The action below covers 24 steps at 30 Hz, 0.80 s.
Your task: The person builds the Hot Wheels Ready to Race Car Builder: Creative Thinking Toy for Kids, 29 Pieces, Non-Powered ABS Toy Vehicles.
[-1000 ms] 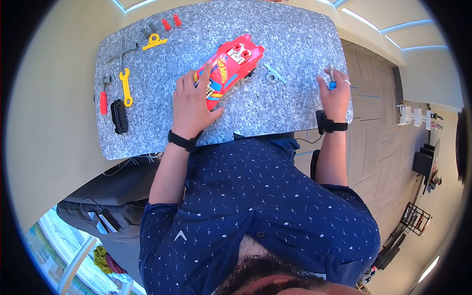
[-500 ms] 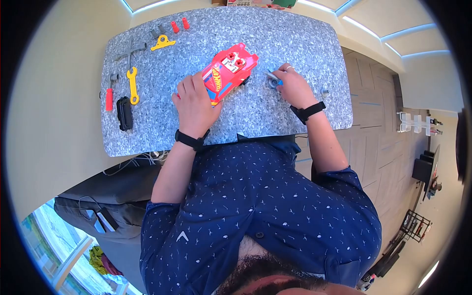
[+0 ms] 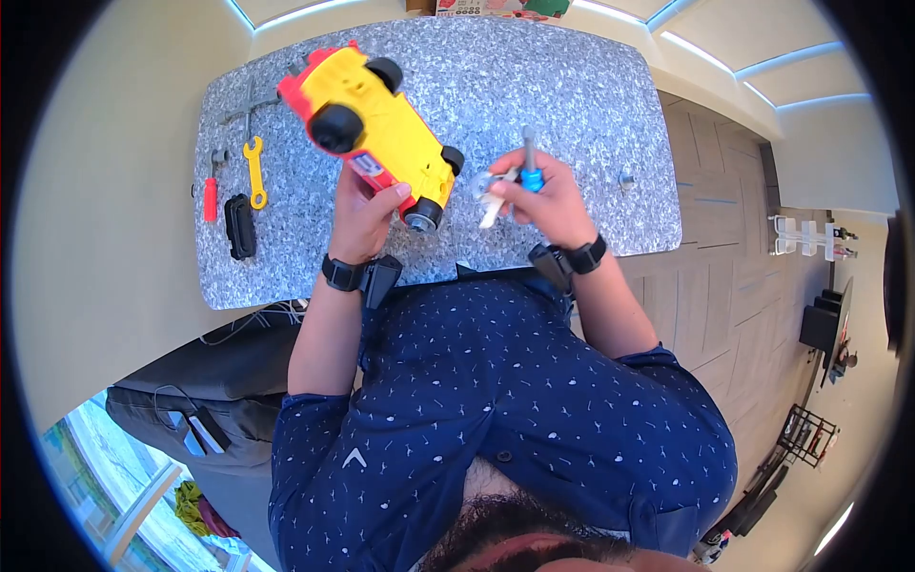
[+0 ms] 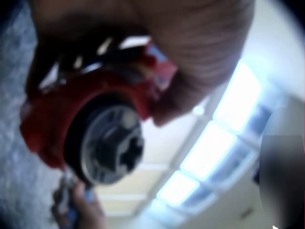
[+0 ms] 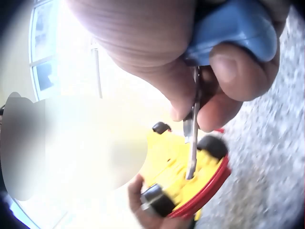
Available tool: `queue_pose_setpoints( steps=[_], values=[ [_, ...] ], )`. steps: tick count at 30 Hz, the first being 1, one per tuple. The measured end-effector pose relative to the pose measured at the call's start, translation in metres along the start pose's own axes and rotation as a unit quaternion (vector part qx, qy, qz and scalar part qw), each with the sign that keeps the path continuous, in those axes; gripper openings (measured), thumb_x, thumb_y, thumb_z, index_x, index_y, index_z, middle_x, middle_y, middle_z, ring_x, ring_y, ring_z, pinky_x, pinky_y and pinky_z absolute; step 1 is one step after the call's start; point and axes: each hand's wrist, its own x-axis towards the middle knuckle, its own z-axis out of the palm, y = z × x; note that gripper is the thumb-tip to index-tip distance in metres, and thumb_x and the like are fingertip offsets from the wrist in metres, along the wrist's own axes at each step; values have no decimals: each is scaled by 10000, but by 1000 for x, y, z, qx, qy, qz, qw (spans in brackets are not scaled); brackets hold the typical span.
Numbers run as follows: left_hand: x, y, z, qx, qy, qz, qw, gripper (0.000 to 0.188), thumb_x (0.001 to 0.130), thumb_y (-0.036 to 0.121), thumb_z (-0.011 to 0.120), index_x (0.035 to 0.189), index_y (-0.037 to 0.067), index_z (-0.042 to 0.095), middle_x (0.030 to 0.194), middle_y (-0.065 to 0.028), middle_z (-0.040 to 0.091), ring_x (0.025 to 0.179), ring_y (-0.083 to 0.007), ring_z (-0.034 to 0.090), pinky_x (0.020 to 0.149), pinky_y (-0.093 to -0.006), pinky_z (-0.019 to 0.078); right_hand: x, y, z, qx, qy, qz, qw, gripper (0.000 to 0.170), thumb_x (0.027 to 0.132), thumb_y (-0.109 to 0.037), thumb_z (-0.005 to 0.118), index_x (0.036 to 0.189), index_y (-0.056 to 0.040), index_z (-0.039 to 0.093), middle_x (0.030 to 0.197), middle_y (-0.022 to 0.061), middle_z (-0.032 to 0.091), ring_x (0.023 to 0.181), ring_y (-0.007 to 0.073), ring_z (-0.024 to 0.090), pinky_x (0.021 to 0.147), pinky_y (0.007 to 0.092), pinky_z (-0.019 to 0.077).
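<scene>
The left hand (image 3: 360,224) grips a red toy car by one end and holds it up off the table, its yellow underside (image 3: 381,124) and black wheels facing the head camera. In the left wrist view a wheel with a grey hub (image 4: 114,145) shows close up below the hand (image 4: 195,43). To the right, the right hand (image 3: 558,208) holds a blue-handled screwdriver (image 3: 532,179) together with a light grey piece (image 3: 494,202), apart from the car. The right wrist view shows fingers curled round the blue handle (image 5: 233,36), its shaft pointing towards the car (image 5: 174,164).
At the table's left lie a yellow wrench (image 3: 254,173), a red-handled tool (image 3: 210,200), a black object (image 3: 240,227) and a grey tool (image 3: 250,107). A small grey part (image 3: 626,179) sits at the right. The near table edge is close to the person's body.
The left hand has lifted the car and turned its yellow underside up. The right hand came inward from the right, picked up the light grey piece and moved nearer the body.
</scene>
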Motion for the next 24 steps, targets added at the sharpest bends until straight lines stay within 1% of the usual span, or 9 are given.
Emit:
queue_pose_setpoints(
  steps=[2, 5, 6, 9, 12, 15, 18, 21, 24],
  values=[
    [-2, -12, -4, -33, 25, -7, 999, 779, 894, 57, 809, 1586, 10, 455, 1528, -156, 632, 1411, -316, 643, 1203, -495, 510, -6, -4, 22, 55, -11, 3, 998, 156, 975, -81, 852, 1092, -57, 752, 898, 24, 763, 708, 61, 693, 554, 209, 477],
    [-1, -18, -7, -75, -13, -24, 997, 767, 904, 98, 806, 1583, 7, 461, 1535, -161, 634, 1407, -321, 648, 1201, -502, 512, -4, 10, 37, 29, -6, -30, 999, 161, 963, -84, 870, 1052, -56, 739, 868, 17, 748, 692, 67, 689, 547, 214, 471],
    [-1, -19, -7, -75, -15, -18, 997, 760, 910, 113, 800, 1582, 6, 462, 1526, -160, 641, 1407, -323, 648, 1205, -504, 509, -6, 10, 38, 1, 3, -16, 1000, 194, 938, -91, 896, 1036, -57, 732, 884, 5, 741, 740, 64, 680, 598, 225, 496],
    [-2, -19, 5, -84, -3, -9, 996, 737, 931, 152, 777, 1582, 4, 466, 1507, -158, 659, 1408, -327, 648, 1217, -510, 497, -7, 20, 40, -92, 51, -114, 988, 236, 906, -109, 926, 1037, -58, 736, 983, 1, 728, 811, 63, 660, 683, 246, 522],
    [-5, -19, 13, -99, 21, -24, 995, 710, 955, 174, 744, 1587, 5, 469, 1513, -158, 661, 1417, -329, 644, 1230, -517, 483, -11, 20, 46, -108, 94, -118, 983, 283, 865, -120, 954, 1055, -63, 752, 1068, 8, 691, 831, 81, 641, 739, 258, 526],
    [-5, -24, 7, -102, 22, -29, 994, 699, 970, 180, 720, 1598, 9, 463, 1541, -161, 647, 1434, -329, 633, 1238, -522, 476, -10, 23, 42, -141, 93, -108, 980, 299, 846, -135, 963, 1068, -71, 774, 1098, 35, 665, 902, 145, 659, 810, 312, 542],
    [-7, -27, 6, -114, 20, -33, 993, 706, 972, 175, 711, 1608, 9, 454, 1560, -167, 634, 1449, -329, 623, 1240, -524, 474, -9, 22, 44, -185, 120, -159, 962, 295, 831, -156, 972, 1049, -78, 791, 1095, 55, 673, 1033, 212, 659, 903, 373, 540],
    [-7, -27, 8, -110, 12, -26, 994, 708, 971, 161, 706, 1612, 4, 448, 1568, -174, 624, 1450, -335, 621, 1240, -521, 475, -3, 28, 42, -188, 110, -199, 955, 287, 822, -181, 982, 1017, -77, 799, 1098, 71, 676, 1130, 253, 634, 962, 414, 522],
    [-8, -22, 20, -92, 11, -14, 996, 707, 974, 147, 699, 1617, 3, 442, 1577, -180, 613, 1447, -343, 621, 1238, -519, 477, -1, 28, 44, -146, 83, -152, 974, 256, 818, -182, 990, 945, -74, 795, 1087, 75, 672, 1078, 236, 640, 950, 398, 521]
  ],
)
